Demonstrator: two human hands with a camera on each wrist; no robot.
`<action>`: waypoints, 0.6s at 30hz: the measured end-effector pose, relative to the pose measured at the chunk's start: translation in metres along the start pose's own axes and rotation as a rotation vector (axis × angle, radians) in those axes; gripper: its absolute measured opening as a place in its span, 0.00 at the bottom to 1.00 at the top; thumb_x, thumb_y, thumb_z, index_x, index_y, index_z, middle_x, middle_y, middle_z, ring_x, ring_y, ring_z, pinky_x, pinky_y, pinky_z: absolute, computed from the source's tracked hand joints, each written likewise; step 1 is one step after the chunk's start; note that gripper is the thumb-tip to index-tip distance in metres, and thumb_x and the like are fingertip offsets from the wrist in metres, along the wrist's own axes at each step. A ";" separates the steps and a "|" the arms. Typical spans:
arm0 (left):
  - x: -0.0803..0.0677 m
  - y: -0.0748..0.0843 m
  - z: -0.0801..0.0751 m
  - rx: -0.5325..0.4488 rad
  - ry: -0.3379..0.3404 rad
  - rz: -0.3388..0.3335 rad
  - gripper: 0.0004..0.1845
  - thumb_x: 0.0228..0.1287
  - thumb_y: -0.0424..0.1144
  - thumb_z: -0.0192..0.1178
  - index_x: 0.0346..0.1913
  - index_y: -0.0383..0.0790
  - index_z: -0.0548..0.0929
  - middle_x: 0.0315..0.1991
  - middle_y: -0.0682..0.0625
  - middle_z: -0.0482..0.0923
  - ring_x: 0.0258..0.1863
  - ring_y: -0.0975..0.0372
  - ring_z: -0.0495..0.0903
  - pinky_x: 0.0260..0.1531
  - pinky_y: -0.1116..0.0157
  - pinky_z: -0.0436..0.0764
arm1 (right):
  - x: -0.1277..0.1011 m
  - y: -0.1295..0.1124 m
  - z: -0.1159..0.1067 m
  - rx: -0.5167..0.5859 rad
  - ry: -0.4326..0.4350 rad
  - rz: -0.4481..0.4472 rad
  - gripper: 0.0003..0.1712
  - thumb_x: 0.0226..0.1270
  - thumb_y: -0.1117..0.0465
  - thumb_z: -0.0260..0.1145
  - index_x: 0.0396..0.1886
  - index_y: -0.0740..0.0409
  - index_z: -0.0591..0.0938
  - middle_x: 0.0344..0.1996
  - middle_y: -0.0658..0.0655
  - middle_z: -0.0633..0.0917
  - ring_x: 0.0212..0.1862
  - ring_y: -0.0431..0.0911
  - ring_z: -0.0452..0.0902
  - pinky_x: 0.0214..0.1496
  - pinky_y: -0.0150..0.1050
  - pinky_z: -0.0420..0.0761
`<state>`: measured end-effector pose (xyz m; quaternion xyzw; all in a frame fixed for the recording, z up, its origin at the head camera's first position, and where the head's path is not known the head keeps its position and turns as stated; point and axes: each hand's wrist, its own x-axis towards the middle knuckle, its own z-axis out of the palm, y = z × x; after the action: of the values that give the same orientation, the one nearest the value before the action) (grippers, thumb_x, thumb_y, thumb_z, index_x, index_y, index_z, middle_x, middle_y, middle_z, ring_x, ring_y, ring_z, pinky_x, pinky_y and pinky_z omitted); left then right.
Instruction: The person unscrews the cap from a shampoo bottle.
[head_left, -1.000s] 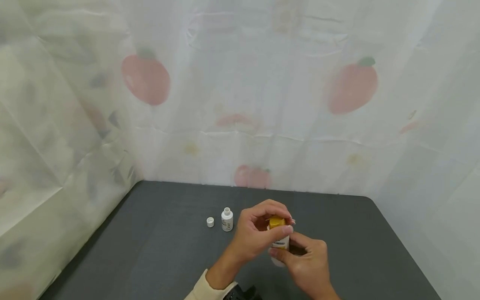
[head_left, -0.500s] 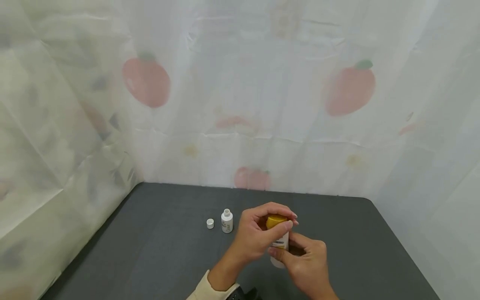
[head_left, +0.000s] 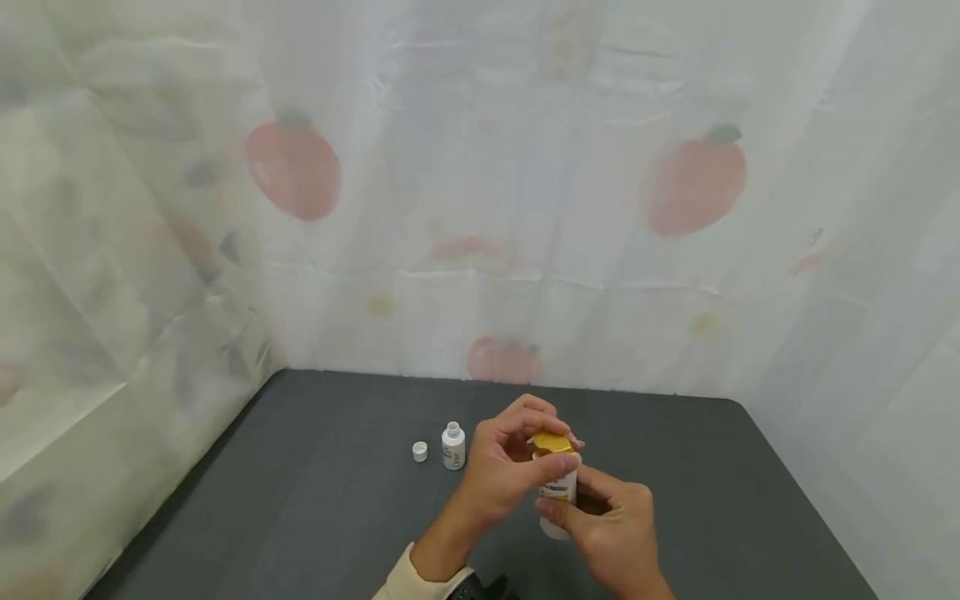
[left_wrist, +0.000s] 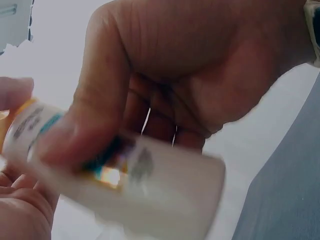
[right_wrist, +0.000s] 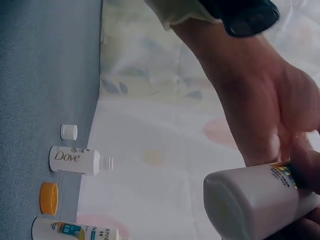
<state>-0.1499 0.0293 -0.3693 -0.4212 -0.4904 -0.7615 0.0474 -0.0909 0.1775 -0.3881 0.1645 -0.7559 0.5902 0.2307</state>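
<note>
A white bottle [head_left: 561, 485] with a yellow cap [head_left: 551, 440] is held above the dark grey table [head_left: 300, 500], near its front middle. My left hand [head_left: 558, 450] curls over the top, fingers and thumb pinching the cap. My right hand [head_left: 558, 508] grips the bottle's body from below. In the left wrist view the bottle [left_wrist: 165, 195] is blurred and my thumb [left_wrist: 70, 140] lies across it. The right wrist view shows the bottle's base [right_wrist: 240, 205] and my left hand [right_wrist: 270, 115] with a black watch.
A small white Dove bottle [head_left: 453, 446] stands open left of my hands, its white cap [head_left: 420, 451] beside it. In the right wrist view a loose orange cap [right_wrist: 49, 198] and another white bottle [right_wrist: 75, 231] with a blue label stand on the table. Fruit-print sheets wall the back and sides.
My left hand's fingers have shifted round the yellow cap, which now sits slightly tilted. The bottle and right hand have barely moved.
</note>
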 end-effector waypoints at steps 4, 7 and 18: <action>0.002 0.000 0.003 0.010 -0.020 0.041 0.09 0.70 0.23 0.62 0.48 0.17 0.80 0.45 0.25 0.73 0.47 0.69 0.86 0.48 0.70 0.87 | -0.002 -0.001 0.005 0.010 -0.020 -0.023 0.17 0.54 0.73 0.80 0.46 0.66 0.91 0.32 0.63 0.93 0.33 0.34 0.90 0.32 0.34 0.89; 0.003 0.000 0.005 0.007 -0.038 0.065 0.09 0.70 0.24 0.62 0.47 0.18 0.80 0.44 0.21 0.75 0.46 0.69 0.87 0.46 0.67 0.89 | -0.002 -0.002 0.005 0.032 -0.010 0.002 0.18 0.53 0.74 0.79 0.47 0.69 0.90 0.32 0.64 0.93 0.33 0.35 0.90 0.31 0.35 0.90; -0.002 -0.006 -0.010 -0.124 -0.118 0.083 0.14 0.74 0.25 0.55 0.54 0.14 0.77 0.48 0.43 0.74 0.52 0.65 0.86 0.54 0.68 0.86 | -0.002 -0.004 0.004 -0.003 0.032 0.108 0.17 0.50 0.71 0.82 0.43 0.61 0.92 0.32 0.61 0.93 0.32 0.36 0.90 0.33 0.33 0.89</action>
<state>-0.1579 0.0237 -0.3770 -0.4876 -0.4263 -0.7616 0.0237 -0.0879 0.1729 -0.3869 0.1136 -0.7606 0.6034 0.2109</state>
